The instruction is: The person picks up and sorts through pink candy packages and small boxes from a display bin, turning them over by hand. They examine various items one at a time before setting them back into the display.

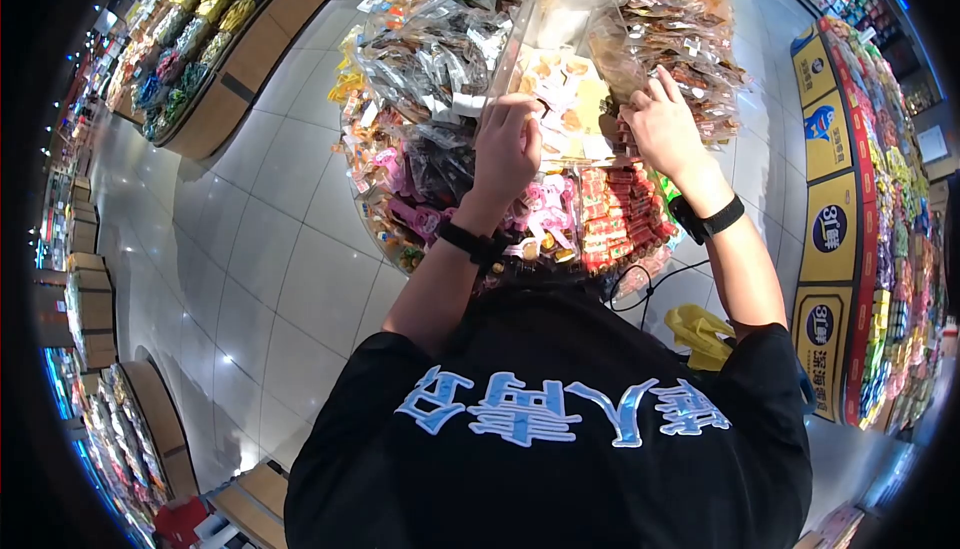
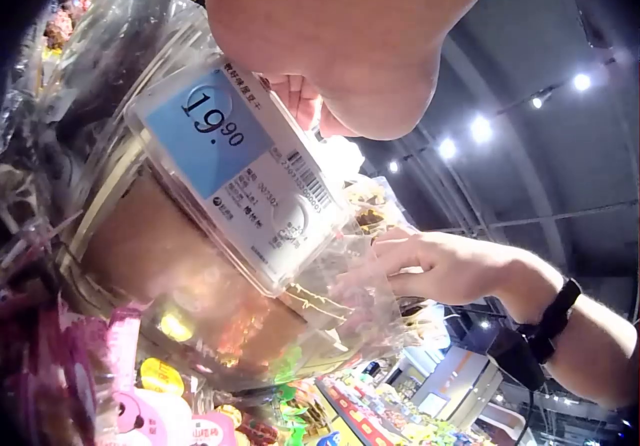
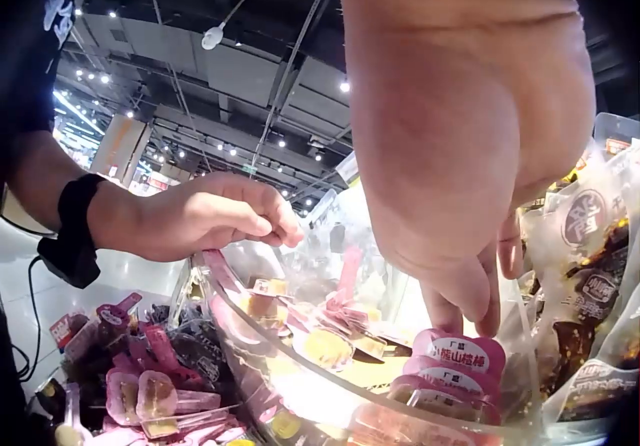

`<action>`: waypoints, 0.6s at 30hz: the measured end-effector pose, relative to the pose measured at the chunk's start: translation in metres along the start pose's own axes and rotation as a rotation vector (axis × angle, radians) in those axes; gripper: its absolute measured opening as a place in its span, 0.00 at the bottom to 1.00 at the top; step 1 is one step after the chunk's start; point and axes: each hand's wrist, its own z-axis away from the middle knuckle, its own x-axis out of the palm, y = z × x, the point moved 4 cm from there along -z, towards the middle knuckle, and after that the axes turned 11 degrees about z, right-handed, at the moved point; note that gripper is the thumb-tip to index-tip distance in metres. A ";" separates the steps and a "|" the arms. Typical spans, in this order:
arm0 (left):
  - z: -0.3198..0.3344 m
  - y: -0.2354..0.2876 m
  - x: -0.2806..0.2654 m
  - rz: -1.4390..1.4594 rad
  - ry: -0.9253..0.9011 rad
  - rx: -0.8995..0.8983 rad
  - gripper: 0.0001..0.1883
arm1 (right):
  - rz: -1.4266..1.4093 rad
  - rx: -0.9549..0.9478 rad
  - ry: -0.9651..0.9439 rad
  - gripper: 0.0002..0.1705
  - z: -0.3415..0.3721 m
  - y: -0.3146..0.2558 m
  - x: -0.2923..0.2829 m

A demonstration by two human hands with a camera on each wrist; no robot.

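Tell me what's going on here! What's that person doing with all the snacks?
A person in black is busy among packaged snacks. Their right hand reaches into a clear bin, fingers down at pink-labelled hawthorn-stick packs; whether it grips one, I can't tell. Their left hand is at the bin's other side, near the 19.90 price tag; its fingertips are partly hidden. More packs lie inside the bin.
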 end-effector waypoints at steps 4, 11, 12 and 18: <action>0.000 0.001 -0.002 0.044 0.021 -0.041 0.09 | -0.176 0.129 0.380 0.10 -0.010 -0.004 -0.025; -0.001 0.002 -0.004 0.093 0.033 -0.028 0.08 | -0.676 0.135 0.006 0.18 -0.030 -0.065 -0.027; -0.001 0.004 -0.004 0.096 0.026 -0.024 0.08 | -0.694 0.150 -0.022 0.17 -0.030 -0.067 -0.022; -0.003 0.003 -0.005 0.081 0.020 -0.014 0.09 | -0.833 0.333 -0.023 0.15 -0.014 -0.052 -0.030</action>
